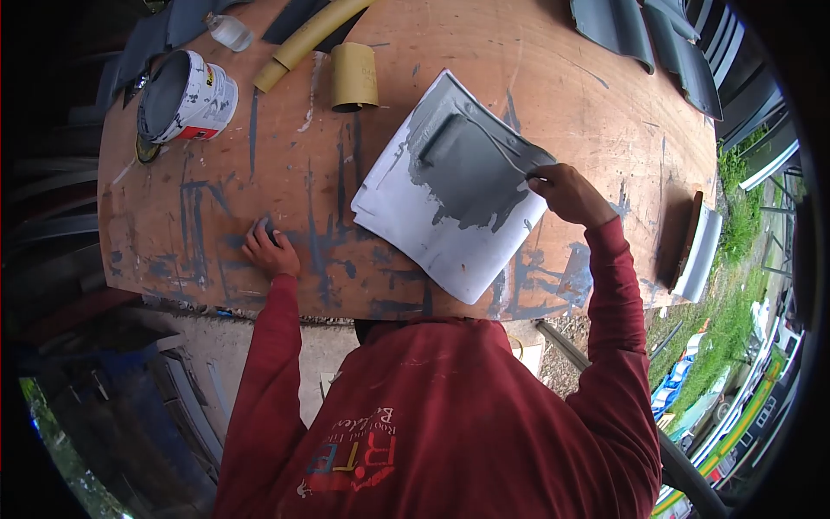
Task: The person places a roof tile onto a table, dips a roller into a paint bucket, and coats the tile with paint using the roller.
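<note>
A paint-streaked wooden table (605, 112) — pale floor (216, 346) below, daylit grass (735, 216) right.

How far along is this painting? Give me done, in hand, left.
Partway, it seems. Done: the white sheet carries grey paint across its upper part. In hand: the roller, over that paint, its handle in the right hand; the left hand is on the table. Left: if the whole sheet is to be coated, its bare white left side and bottom. I can't tell whether the grey panels are finished.
</note>
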A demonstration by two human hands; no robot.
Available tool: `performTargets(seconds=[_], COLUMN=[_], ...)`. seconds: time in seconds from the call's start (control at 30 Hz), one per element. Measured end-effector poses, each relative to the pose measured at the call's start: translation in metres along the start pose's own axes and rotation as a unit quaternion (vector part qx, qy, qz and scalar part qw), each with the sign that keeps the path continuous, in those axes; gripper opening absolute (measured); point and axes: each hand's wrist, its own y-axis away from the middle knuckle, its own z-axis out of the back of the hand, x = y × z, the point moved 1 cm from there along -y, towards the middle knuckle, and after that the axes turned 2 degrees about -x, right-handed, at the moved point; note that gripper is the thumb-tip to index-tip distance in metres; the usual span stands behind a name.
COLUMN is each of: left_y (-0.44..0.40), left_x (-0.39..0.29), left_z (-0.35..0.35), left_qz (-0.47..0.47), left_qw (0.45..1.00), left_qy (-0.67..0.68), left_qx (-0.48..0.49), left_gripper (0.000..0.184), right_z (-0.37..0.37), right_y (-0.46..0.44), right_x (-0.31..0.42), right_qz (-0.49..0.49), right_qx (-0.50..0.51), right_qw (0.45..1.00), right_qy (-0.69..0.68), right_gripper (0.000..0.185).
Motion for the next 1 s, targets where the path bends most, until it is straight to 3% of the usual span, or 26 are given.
performTargets(seconds=[0.2,0.27,0.33,0.4,0.6,0.7,0.8,1.0], left_y=[-0.001,-0.001,-0.001,0.000,0.001,0.003,0.003,0.002], left_x=[-0.003,-0.003,-0.002,-0.001,0.003,0.004,0.004,0.005], left_z=[0.002,0.003,0.002,0.001,0.000,-0.004,-0.003,-0.003], left_qz=[0.014,0.012,0.007,0.003,0.006,0.017,0.005,-0.009], left_qw=[1.000,1.000,1.000,1.000,1.000,1.000,1.000,0.999], left_qy=[-0.007,-0.003,-0.001,0.002,0.003,-0.003,0.007,0.013], left_qx=[0.014,0.012,0.008,0.002,0.004,0.001,-0.009,-0.031], left_gripper=[0.034,0.033,0.033,0.034,0.033,0.033,0.033,0.033], right_z=[0.031,0.021,0.007,-0.006,-0.001,-0.015,-0.053,-0.034], right_y=[0.038,0.025,0.009,-0.002,0.022,0.027,0.017,0.050], right_x=[0.034,0.051,0.054,0.052,0.021,0.045,0.053,0.026], right_qz=[-0.025,-0.009,-0.053,0.017,-0.038,-0.021,0.050,-0.027], right_qx=[-0.013,-0.031,-0.014,-0.084,-0.033,-0.039,-0.100,-0.024], right_qw=[0.997,0.998,0.993,0.993,0.999,0.998,0.993,0.999], right_qy=[0.075,-0.048,-0.102,-0.087,0.016,-0.054,-0.027,-0.006], right_gripper=[0.028,0.027,0.027,0.027,0.026,0.026,0.026,0.028])
